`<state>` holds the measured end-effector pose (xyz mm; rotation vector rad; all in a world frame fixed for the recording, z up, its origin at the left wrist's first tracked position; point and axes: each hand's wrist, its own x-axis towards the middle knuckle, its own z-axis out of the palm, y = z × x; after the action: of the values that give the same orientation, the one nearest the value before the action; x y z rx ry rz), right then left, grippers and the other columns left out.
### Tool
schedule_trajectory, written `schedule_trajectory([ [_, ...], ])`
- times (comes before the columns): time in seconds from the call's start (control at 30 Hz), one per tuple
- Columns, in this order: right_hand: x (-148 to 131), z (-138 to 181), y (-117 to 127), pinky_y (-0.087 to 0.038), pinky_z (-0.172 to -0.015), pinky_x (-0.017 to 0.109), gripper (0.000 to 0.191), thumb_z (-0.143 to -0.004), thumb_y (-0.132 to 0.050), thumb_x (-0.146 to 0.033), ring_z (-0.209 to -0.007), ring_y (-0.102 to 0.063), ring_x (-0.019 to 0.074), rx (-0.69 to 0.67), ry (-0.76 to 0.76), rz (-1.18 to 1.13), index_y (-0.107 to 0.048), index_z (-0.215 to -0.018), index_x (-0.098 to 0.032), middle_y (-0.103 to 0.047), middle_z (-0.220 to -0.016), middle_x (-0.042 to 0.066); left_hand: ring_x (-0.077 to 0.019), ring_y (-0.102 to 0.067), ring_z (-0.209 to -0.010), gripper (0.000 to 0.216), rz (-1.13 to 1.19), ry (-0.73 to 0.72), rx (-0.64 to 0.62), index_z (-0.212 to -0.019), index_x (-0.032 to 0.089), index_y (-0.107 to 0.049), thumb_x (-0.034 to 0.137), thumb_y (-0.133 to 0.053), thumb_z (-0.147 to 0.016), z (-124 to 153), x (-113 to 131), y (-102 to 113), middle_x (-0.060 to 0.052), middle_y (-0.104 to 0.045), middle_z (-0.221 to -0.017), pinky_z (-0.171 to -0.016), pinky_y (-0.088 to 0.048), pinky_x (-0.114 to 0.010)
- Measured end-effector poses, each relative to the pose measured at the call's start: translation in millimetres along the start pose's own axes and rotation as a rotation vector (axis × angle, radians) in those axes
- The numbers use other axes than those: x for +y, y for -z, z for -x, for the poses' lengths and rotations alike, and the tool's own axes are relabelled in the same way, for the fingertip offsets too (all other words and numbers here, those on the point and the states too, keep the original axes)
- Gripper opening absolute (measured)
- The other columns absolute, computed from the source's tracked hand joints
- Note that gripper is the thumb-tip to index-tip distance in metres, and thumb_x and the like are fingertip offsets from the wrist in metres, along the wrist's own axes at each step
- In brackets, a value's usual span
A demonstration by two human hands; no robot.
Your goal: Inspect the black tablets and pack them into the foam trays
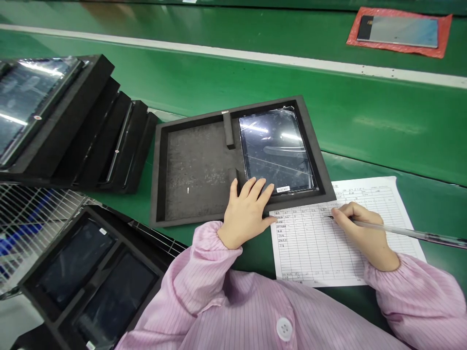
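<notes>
My right hand (363,232) grips a clear-barrelled pen (408,232), its tip on or just above a printed form (314,253) with a grid and some handwriting. My left hand (248,211) lies with fingers spread over the front edge of a black foam tray (197,216). Its fingertips reach toward the tray's divider and the lower corner of a flat screen panel (277,150). That glossy panel fills the right compartment and bears a small white label. The left compartment holds no panel. One corner of the form is under or against the tray.
At the left, several black foam trays (98,121) with panels lean in a stack. Below them, another tray (93,272) holds two dark panels by a wire rack (32,233). A panel on red wrap (399,33) lies at the back right of the green bench (383,112).
</notes>
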<state>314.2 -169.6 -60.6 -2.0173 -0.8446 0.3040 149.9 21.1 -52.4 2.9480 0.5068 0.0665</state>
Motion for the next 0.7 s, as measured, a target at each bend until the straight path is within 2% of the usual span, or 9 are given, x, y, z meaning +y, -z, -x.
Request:
schedule_trajectory([
  [0.17,-1.1,0.3,-0.5,-0.038,-0.040,0.023,0.030,-0.074,-0.059,-0.031,-0.042,-0.047,0.0124,0.007,-0.004,0.010,-0.046,-0.048,-0.022,-0.052,-0.045,-0.002,-0.0343,-0.042,-0.123,0.062,-0.004,0.000,0.004,-0.132,0.018,-0.047,0.044,-0.062,-0.077,1.4,0.3,0.1,-0.013,-0.049,-0.134,-0.104,-0.023,-0.061],
  [0.7,-1.3,-3.0,-1.5,-0.038,-0.040,0.024,0.037,-0.077,-0.058,-0.039,-0.041,-0.045,0.0126,0.020,-0.024,0.049,-0.043,-0.047,-0.022,-0.050,-0.044,-0.001,-0.0347,-0.042,-0.122,0.060,-0.017,-0.001,0.012,-0.130,0.018,-0.048,0.041,-0.063,-0.077,2.0,0.3,0.5,-0.014,-0.050,-0.133,-0.103,-0.024,-0.061],
])
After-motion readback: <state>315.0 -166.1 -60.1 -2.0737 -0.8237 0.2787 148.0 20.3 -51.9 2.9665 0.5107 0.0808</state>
